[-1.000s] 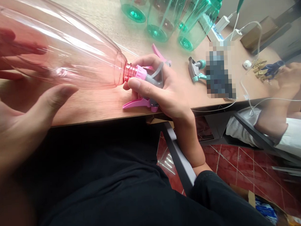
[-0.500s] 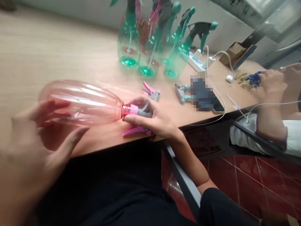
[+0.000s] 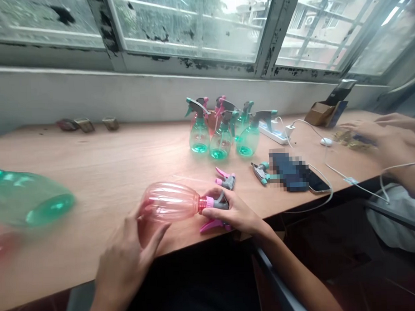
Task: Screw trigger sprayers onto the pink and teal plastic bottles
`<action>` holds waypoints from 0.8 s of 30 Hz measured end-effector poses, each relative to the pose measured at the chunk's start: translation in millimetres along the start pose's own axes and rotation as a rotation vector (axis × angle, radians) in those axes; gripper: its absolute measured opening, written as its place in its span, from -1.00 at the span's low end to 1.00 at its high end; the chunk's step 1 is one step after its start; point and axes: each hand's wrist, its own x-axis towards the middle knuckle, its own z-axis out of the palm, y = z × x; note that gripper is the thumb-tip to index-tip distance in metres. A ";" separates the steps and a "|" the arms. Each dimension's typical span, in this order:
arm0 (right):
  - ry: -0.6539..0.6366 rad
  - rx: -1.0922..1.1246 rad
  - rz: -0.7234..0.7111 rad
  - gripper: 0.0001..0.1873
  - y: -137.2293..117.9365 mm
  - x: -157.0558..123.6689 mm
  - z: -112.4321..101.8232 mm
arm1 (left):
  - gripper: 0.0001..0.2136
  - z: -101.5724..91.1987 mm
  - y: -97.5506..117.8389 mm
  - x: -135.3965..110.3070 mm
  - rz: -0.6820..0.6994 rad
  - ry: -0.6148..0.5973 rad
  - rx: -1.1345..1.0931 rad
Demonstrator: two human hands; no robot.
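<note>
A clear pink spray bottle lies sideways above the table's front part, its neck to the right. My left hand cups its base, fingers behind and thumb in front. My right hand grips the grey trigger sprayer, whose pink collar sits at the bottle's threaded neck. How far the collar is screwed on, I cannot tell. Another pink-and-grey sprayer head lies just beyond my right hand. One more with a pink trigger is partly hidden beneath that hand.
Several green spray bottles stand at the back, pink ones behind them. Green bottles lie at left. To the right are a green-and-grey sprayer head, a phone, cables and a power strip. Another person's hands work at far right.
The view has tilted up, bringing the windows and the bottles at left into sight. Both hands keep their places on the pink bottle and its sprayer.
</note>
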 end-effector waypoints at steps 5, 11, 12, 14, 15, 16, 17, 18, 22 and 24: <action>-0.008 -0.032 -0.005 -0.61 -1.5 -1.7 3.2 | -0.37 -3.0 1.9 -0.2 0.086 0.020 -0.008; -0.001 -0.021 0.039 -0.59 0.2 -5.6 6.1 | -0.42 -3.5 2.8 -3.8 0.129 0.046 -0.026; 0.002 -0.015 0.046 -0.58 0.6 -6.1 6.6 | -0.42 -3.4 2.6 -4.2 0.130 0.048 -0.033; 0.007 0.002 0.056 -0.56 1.4 -6.9 7.7 | -0.42 -3.7 2.2 -4.9 0.129 0.049 -0.049; 0.007 0.008 0.061 -0.56 1.7 -7.1 8.3 | -0.42 -4.0 2.1 -5.2 0.126 0.050 -0.058; 0.009 0.014 0.067 -0.55 1.9 -7.3 8.9 | -0.43 -4.4 2.1 -5.4 0.124 0.052 -0.067; 0.010 0.020 0.076 -0.54 2.1 -7.5 9.4 | -0.43 -4.9 2.1 -5.7 0.120 0.054 -0.075; 0.010 0.027 0.087 -0.53 2.2 -7.5 9.8 | -0.42 -5.4 2.3 -5.9 0.115 0.055 -0.084; 0.000 0.039 0.114 -0.52 3.0 -7.7 10.1 | -0.41 -7.8 2.8 -6.7 0.101 0.053 -0.127; -0.003 0.008 0.105 -0.54 3.3 -7.9 9.7 | -0.37 -8.7 2.1 -7.0 0.097 0.044 -0.151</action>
